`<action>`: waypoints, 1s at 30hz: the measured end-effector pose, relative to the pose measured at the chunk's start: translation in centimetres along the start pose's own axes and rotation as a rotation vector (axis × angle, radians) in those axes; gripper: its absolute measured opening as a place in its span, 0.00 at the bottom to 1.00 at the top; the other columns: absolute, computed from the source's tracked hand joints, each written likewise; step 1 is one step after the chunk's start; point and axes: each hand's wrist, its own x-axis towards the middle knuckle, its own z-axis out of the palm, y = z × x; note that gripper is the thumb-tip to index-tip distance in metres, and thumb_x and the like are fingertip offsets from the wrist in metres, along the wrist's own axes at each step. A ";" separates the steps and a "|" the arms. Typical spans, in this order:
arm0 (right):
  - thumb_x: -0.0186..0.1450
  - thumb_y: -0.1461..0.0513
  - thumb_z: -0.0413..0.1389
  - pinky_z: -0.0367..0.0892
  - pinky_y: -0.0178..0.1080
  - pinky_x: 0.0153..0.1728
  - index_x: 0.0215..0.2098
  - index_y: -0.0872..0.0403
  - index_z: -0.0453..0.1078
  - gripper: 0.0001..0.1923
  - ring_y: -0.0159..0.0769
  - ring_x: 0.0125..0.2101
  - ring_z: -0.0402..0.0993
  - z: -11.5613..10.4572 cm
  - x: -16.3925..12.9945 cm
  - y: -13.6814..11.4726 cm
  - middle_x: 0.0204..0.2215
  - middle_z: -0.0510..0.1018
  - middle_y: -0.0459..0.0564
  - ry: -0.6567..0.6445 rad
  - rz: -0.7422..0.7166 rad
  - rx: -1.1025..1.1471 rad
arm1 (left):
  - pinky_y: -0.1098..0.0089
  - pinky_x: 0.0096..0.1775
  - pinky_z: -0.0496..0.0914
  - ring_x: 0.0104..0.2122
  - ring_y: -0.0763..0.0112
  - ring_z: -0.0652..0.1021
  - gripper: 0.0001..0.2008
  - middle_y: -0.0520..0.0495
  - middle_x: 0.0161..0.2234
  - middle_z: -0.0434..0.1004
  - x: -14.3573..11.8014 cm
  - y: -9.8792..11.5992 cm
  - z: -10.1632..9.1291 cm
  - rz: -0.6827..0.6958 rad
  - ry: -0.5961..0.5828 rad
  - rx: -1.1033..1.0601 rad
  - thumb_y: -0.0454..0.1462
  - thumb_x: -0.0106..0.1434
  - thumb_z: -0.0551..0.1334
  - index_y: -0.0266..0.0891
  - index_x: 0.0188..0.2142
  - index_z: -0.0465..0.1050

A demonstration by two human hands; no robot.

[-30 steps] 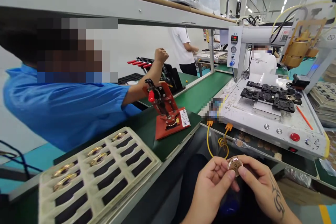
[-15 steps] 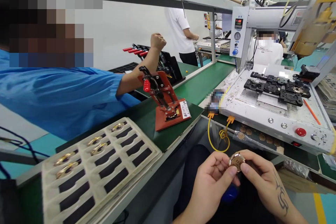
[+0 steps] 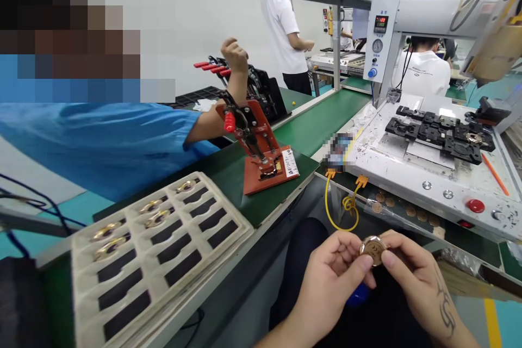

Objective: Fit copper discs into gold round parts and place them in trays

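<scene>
Between my two hands is a round watch case (image 3: 372, 250) with a shiny metal rim and a brownish disc in its middle. My left hand (image 3: 332, 277) pinches it from the left, thumb on the lower edge. From the right, my right hand (image 3: 411, 269) grips it with thumb and fingers. It is held over my lap. Left of my hands, a pale moulded tray (image 3: 171, 277) carries several gold-coloured watch cases (image 3: 157, 217) in dark-bottomed pockets.
A red toggle-clamp press (image 3: 261, 157) stands on the green bench behind the tray. To the right is a white dispensing machine (image 3: 379, 163) with black fixtures (image 3: 440, 133). Brown discs (image 3: 410, 211) lie on the shelf below it. A co-worker's blue sleeve (image 3: 101, 147) reaches in from the left.
My view has shifted a little, so the scene sits slightly differently. Both hands keep hold of the watch case. The co-worker's raised hand has moved slightly.
</scene>
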 end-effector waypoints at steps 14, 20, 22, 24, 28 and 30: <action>0.77 0.52 0.61 0.74 0.38 0.42 0.44 0.49 0.82 0.12 0.41 0.38 0.78 -0.2 0.1 -0.2 0.38 0.83 0.50 -0.032 -0.010 0.018 | 0.72 0.33 0.74 0.27 0.72 0.80 0.16 0.50 0.31 0.81 -0.5 0.0 -0.4 0.091 -0.003 0.096 0.46 0.66 0.76 0.38 0.38 0.77; 0.78 0.52 0.60 0.73 0.39 0.45 0.46 0.50 0.82 0.12 0.42 0.41 0.78 -0.3 0.1 -0.2 0.42 0.84 0.51 -0.048 -0.008 0.007 | 0.73 0.33 0.74 0.27 0.73 0.80 0.16 0.50 0.31 0.80 -0.6 0.2 -0.4 0.096 0.009 0.105 0.46 0.65 0.77 0.37 0.38 0.78; 0.78 0.52 0.60 0.72 0.39 0.46 0.46 0.50 0.82 0.12 0.42 0.42 0.78 -0.2 0.2 -0.2 0.41 0.84 0.51 -0.054 -0.007 0.011 | 0.73 0.32 0.74 0.26 0.73 0.80 0.16 0.50 0.31 0.80 -0.5 0.3 -0.4 0.099 0.013 0.111 0.46 0.65 0.77 0.37 0.38 0.78; 0.78 0.52 0.61 0.72 0.39 0.46 0.46 0.50 0.82 0.12 0.42 0.42 0.78 -0.1 0.2 -0.3 0.41 0.84 0.51 -0.053 -0.010 0.016 | 0.73 0.32 0.74 0.26 0.73 0.79 0.16 0.50 0.30 0.81 -0.5 0.3 -0.5 0.105 0.016 0.121 0.46 0.65 0.77 0.37 0.38 0.78; 0.77 0.52 0.61 0.72 0.38 0.46 0.45 0.50 0.82 0.11 0.41 0.42 0.77 0.0 0.2 -0.3 0.41 0.83 0.50 -0.064 -0.018 0.042 | 0.73 0.32 0.74 0.26 0.74 0.79 0.15 0.50 0.30 0.81 -0.6 0.5 -0.7 0.109 0.017 0.129 0.46 0.66 0.77 0.37 0.38 0.78; 0.78 0.53 0.61 0.72 0.37 0.47 0.44 0.49 0.81 0.10 0.40 0.42 0.77 0.0 0.2 -0.3 0.40 0.83 0.49 -0.072 -0.021 0.062 | 0.74 0.33 0.75 0.26 0.74 0.79 0.15 0.50 0.30 0.81 -0.6 0.6 -0.7 0.109 0.015 0.128 0.45 0.66 0.76 0.37 0.38 0.78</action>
